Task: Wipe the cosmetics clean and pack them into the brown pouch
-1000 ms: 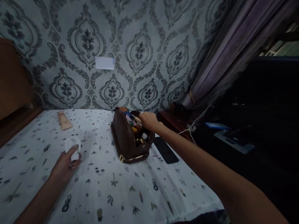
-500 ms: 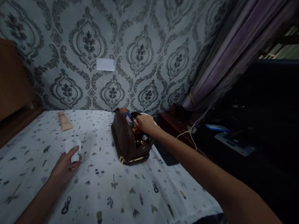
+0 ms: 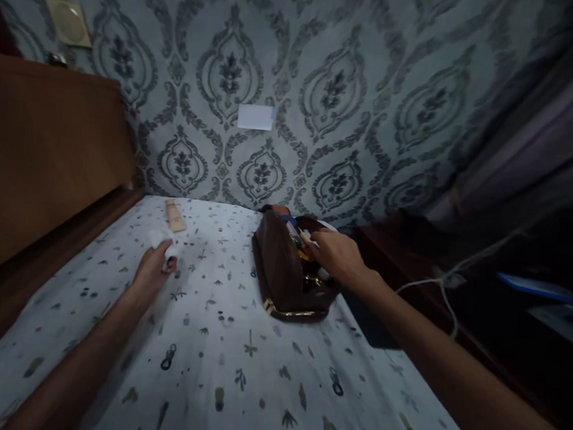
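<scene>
My left hand [image 3: 152, 269], at the left of the cloth, is closed around a small white item [image 3: 173, 252]; blur hides its exact kind. Just beyond it lies a beige squeeze tube [image 3: 175, 216]. A brown toiletry bag [image 3: 282, 265] with a gold zip stands unzipped at centre right, filled with several small items. My right hand [image 3: 337, 251] is at the bag's opening, fingers pinched together. Slim pale items [image 3: 305, 237] show beside its fingertips, but whether it grips one is hidden.
A white patterned cloth [image 3: 217, 369] covers the surface, against a patterned wall [image 3: 332, 92]. Wooden furniture [image 3: 45, 160] borders the left. Right of the bag lie a dark flat object [image 3: 372, 323] and a white cable [image 3: 447, 299].
The view has swung left, so the bag and tube appear farther right. My left hand has moved forward, nearer the tube, with the white item. My right hand stays at the bag.
</scene>
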`<state>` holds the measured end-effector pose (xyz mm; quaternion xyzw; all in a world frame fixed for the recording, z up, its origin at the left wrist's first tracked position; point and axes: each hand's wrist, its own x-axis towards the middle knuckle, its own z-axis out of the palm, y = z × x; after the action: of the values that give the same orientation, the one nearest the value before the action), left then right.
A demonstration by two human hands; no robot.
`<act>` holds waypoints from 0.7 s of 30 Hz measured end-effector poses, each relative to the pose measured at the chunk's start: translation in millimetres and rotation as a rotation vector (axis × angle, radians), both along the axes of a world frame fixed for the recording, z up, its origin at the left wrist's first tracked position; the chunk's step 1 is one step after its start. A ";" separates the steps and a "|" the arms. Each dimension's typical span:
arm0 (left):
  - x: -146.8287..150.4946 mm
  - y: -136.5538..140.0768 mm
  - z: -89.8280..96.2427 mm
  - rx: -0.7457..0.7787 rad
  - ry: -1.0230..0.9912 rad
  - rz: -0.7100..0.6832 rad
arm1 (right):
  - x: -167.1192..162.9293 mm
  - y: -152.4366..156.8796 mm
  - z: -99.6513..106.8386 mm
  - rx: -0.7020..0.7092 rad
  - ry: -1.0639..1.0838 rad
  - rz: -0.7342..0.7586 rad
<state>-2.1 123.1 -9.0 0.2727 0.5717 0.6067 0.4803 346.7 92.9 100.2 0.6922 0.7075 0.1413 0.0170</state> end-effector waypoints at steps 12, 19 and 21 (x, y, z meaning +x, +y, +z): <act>-14.0 138.4 1.1 -0.215 0.834 0.037 | -64.7 -87.8 -72.6 0.316 0.573 0.856; -9.8 155.9 3.5 -0.239 0.879 -0.084 | -77.2 -81.3 -107.8 0.104 0.849 0.740; -11.3 147.8 7.6 -0.199 0.837 -0.146 | -82.0 -71.7 -116.6 0.019 1.050 0.661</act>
<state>-13.4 270.9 -1.5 0.4872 0.7520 0.3505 0.2728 264.7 21.2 -16.4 0.4139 0.7971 -0.2141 -0.3841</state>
